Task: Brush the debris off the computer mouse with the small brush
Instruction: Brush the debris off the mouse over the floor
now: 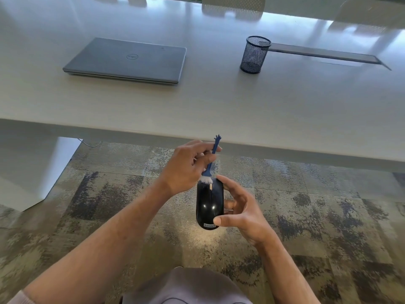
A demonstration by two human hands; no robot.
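Mouse sits in my right hand, held in the air over the carpet, short of the surface edge; thumb and fingers curl round its right side. My left hand pinches the blue handle of the brush, its white bristles touching the mouse's front end near the wheel. On the surface I note a shut laptop and a mesh cup, well apart.
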